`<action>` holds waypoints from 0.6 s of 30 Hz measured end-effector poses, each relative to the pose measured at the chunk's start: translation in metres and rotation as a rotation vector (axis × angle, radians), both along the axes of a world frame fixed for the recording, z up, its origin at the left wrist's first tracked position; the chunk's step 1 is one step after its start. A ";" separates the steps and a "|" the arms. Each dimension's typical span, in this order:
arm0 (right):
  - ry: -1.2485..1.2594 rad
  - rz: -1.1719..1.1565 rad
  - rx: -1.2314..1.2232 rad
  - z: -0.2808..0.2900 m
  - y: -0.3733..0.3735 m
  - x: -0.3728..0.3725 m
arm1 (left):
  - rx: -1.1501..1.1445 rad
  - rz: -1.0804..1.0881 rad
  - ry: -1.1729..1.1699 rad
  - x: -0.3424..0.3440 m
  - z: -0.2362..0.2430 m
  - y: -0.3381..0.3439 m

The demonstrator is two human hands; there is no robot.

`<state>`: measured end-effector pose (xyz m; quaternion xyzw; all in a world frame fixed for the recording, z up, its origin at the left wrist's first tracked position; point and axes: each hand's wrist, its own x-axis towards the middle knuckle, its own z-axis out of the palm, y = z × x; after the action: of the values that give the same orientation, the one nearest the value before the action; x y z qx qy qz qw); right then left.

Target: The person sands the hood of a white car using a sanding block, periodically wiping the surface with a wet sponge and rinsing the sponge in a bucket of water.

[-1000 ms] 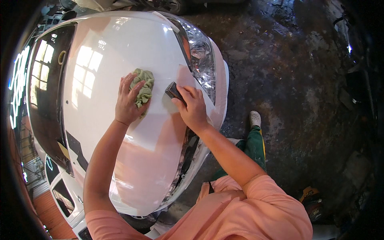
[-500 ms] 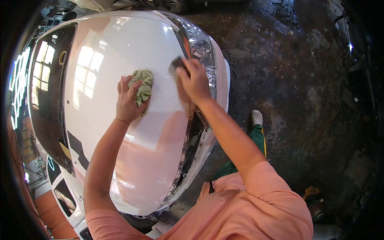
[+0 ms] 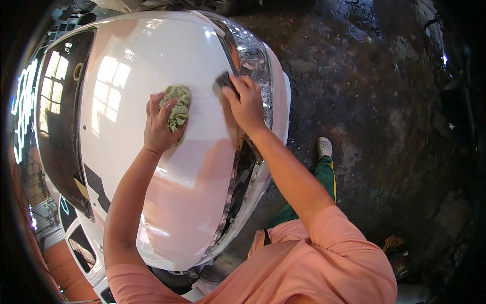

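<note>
The white hood (image 3: pixel 167 55), patched with pink, is edged on the right by a headlight (image 3: pixel 253 53). On the hood, a crumpled green cloth (image 3: pixel 178 109) is held by the curled left hand (image 3: pixel 159 129). Right of the cloth, near the headlight, a small dark block (image 3: pixel 223 80) is gripped by the right hand (image 3: pixel 248 105), its long axis slanted from upper left toward the palm

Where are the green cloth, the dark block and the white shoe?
Green cloth (image 3: pixel 180 107), head view: the crumpled middle of its upper surface.
Dark block (image 3: pixel 223 79), head view: the end left uncovered.
White shoe (image 3: pixel 325 147), head view: the middle of its top.
</note>
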<state>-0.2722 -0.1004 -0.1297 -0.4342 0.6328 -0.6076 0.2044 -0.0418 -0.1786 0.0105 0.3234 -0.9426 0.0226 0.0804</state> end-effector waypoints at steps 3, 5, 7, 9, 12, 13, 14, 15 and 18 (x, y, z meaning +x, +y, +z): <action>-0.014 0.041 0.011 -0.017 0.076 0.018 | -0.008 0.011 -0.005 0.003 0.005 0.002; -0.007 0.034 0.000 -0.020 0.081 0.016 | -0.013 0.010 -0.005 0.000 0.007 0.002; 0.009 0.003 -0.031 -0.015 0.041 0.002 | -0.013 0.004 0.011 -0.003 0.004 0.000; 0.031 -0.014 -0.065 -0.008 -0.017 -0.022 | -0.020 -0.005 0.023 -0.012 0.002 -0.004; 0.059 0.014 -0.079 -0.013 -0.009 -0.013 | -0.001 0.008 0.014 -0.005 0.000 -0.001; 0.047 0.040 -0.047 -0.015 0.015 -0.005 | 0.012 0.007 0.015 -0.002 0.001 0.000; 0.013 0.082 -0.042 -0.019 0.050 0.008 | 0.019 0.013 0.016 0.003 0.003 0.002; -0.020 0.117 -0.034 -0.023 0.075 0.013 | 0.019 0.020 0.014 0.003 0.005 0.004; 0.088 0.117 -0.091 -0.031 0.077 0.001 | 0.007 0.011 0.012 -0.006 0.008 0.002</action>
<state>-0.2709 -0.0234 -0.1609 -0.5058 0.5864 -0.6030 0.1915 -0.0473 -0.1769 0.0185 0.3292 -0.9403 0.0177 0.0849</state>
